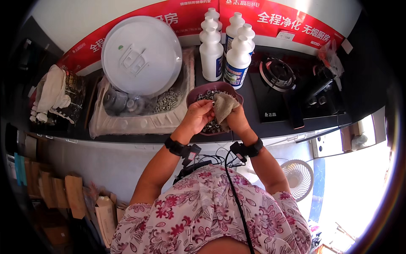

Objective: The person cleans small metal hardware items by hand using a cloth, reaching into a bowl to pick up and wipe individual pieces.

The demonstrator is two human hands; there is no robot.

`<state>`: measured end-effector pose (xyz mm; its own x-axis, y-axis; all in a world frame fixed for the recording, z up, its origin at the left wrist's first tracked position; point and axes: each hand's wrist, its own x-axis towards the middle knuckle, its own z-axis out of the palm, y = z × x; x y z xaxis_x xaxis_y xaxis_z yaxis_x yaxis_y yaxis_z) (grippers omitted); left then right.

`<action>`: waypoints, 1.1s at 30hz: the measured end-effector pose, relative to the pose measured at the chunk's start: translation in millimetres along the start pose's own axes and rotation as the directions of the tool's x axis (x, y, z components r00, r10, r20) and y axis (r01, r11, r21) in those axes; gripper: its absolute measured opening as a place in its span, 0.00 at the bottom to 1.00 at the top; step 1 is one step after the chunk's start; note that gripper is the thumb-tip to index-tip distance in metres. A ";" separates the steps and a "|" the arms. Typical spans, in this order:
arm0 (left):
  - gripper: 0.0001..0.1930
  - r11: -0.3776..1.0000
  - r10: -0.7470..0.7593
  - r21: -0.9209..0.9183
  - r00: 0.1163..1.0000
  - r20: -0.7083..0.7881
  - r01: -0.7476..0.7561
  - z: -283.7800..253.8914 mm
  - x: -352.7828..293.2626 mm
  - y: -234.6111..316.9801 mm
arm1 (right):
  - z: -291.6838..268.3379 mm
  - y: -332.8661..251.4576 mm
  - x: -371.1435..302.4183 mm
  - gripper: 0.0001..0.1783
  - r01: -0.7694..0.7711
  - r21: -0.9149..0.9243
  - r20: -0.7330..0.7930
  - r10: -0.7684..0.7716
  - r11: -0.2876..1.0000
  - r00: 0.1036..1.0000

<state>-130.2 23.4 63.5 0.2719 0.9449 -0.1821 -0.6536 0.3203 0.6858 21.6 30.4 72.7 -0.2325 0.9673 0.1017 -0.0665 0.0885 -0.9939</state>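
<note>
My left hand [198, 116] is closed in a pinch at the edge of a grey-brown cloth [225, 105]; whatever small thing sits between its fingertips is too small to make out. Wrapped in that cloth, the fingers of my right hand [238, 121] are closed on it. Both hands are over a maroon plastic basin [234, 89] holding many small metal parts [208, 95] that look like nuts. More nuts [168, 100] lie in a pile inside the plastic-wrapped sink [127, 127] to the left. Black wrist straps with small boxes circle both wrists.
A large round white lid [141, 57] leans over the sink. Several white bottles [211, 57] stand behind the basin. At right is a black gas stove [275, 99]; at left, a pair of dirty gloves [57, 95]. Below are a white fan [297, 180] and cardboard boxes [75, 197].
</note>
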 end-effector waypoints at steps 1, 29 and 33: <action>0.06 1.000 0.002 -0.002 1.000 0.023 -0.002 -0.6 0.5 0.7 | 1.4 -0.8 1.4 0.13 -0.012 -0.020 0.019 0.013 1.000 1.000; 0.08 0.993 -0.116 0.043 0.989 0.097 0.112 -23.6 5.4 -8.5 | 1.5 8.5 4.0 0.17 0.120 -0.036 0.149 -0.114 0.992 0.982; 0.09 0.984 -0.145 0.109 0.989 0.032 0.141 -19.4 8.0 -10.4 | 0.7 10.9 4.0 0.15 0.099 -0.058 0.089 -0.094 0.993 0.992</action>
<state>-134.9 28.9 41.2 0.3862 0.8859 -0.2569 -0.5282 0.4408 0.7258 19.3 35.1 62.3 -0.3108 0.9296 0.1981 -0.0333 0.1977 -0.9797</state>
